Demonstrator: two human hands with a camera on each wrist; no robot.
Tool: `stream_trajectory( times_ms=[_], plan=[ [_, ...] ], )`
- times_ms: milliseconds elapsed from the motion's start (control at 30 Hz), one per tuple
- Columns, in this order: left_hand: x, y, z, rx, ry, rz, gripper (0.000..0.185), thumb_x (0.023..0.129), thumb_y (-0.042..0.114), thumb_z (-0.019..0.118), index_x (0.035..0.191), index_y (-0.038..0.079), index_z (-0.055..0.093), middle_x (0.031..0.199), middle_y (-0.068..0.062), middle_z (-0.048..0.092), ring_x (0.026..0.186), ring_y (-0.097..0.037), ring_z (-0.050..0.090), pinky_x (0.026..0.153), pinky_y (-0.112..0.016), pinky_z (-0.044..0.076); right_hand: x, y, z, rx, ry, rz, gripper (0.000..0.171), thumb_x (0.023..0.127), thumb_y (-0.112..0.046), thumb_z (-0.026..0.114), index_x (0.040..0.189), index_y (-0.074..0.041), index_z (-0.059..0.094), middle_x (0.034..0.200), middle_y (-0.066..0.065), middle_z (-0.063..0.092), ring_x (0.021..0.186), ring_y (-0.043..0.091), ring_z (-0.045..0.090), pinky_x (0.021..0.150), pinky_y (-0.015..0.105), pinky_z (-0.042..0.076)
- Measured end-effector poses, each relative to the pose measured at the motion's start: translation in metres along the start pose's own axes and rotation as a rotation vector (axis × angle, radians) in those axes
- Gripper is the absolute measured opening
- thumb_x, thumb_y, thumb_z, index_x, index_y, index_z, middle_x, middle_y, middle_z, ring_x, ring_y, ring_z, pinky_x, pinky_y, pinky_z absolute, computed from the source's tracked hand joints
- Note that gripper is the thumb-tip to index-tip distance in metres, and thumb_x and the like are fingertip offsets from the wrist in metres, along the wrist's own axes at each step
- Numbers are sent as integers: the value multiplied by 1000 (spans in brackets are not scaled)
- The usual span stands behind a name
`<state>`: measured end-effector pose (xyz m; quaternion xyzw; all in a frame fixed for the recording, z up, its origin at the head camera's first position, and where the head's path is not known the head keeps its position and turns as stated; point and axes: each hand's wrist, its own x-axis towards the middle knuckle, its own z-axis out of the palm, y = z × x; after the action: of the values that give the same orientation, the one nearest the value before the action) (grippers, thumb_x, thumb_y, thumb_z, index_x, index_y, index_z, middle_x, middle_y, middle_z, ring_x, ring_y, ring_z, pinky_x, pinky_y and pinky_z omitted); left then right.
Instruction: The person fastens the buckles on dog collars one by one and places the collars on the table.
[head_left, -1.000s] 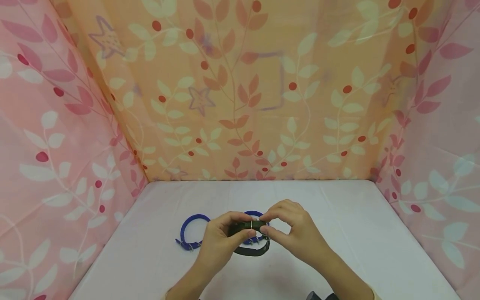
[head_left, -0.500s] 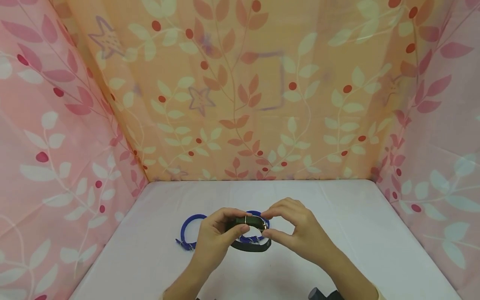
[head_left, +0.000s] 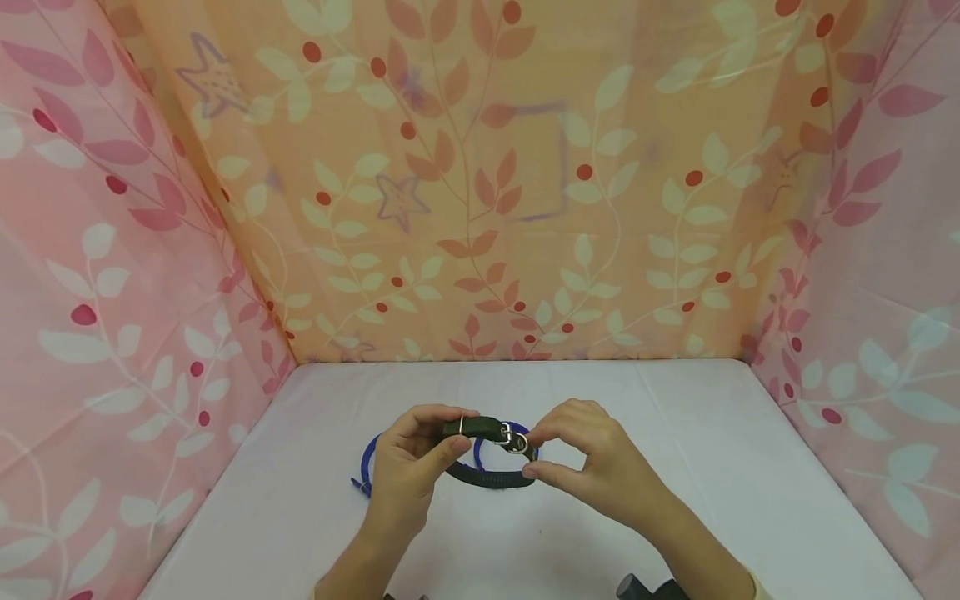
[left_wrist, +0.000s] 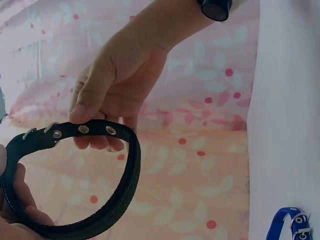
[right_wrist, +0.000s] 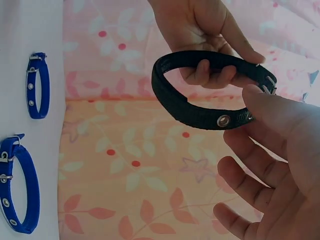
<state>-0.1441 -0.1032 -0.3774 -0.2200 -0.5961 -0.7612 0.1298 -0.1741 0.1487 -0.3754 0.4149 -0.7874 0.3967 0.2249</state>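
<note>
- Blue collars [head_left: 480,454]: head view, mostly hidden behind both hands and the black collar [head_left: 487,477].
- Black collar buckle [right_wrist: 269,85]: right wrist view, largely covered by right hand [right_wrist: 280,165] at 3 o'clock.
- Left hand [left_wrist: 15,210]: cut off at 8 o'clock, left wrist view.

Pink and orange leaf-print curtains [head_left: 480,183] enclose a white table [head_left: 712,467].

Black woven-fabric collar strap [head_left: 487,454], looped into an oval and raised off the white surface [head_left: 675,500]. A row of metal eyelets runs along one end; silver buckle [head_left: 513,439] at the other. Left hand [head_left: 408,471] pinches the eyelet end, right hand [head_left: 600,471] pinches the buckle end. The loop hangs between them, roughly level.
</note>
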Motion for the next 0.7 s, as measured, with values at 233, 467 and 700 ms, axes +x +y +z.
stream_trajectory(
  times_ms=[233,467,700],
  plan=[
    [2,3,-3,93,-50,-3,27,89,-4,75,114,-7,65,110,-5,74,99,-13,69,86,-24,59,0,2,-1,-15,82,-13,28,81,-21,89,103,-30,75,95,-21,71,95,3,64,93,25,43],
    [5,7,-10,356,-74,19,25,87,4,79,110,6,72,102,-3,74,98,-15,67,100,-22,50,1,3,-5,8,158,-59,33,78,-13,90,105,-25,76,95,-16,72,93,6,65,92,24,44],
    [9,8,-16,436,-91,32,24,87,8,80,109,14,74,104,-1,77,104,-18,69,104,-25,48,3,2,-7,-25,176,-58,34,75,-12,91,104,-26,77,94,-17,72,92,6,65,94,24,44]
  ],
)
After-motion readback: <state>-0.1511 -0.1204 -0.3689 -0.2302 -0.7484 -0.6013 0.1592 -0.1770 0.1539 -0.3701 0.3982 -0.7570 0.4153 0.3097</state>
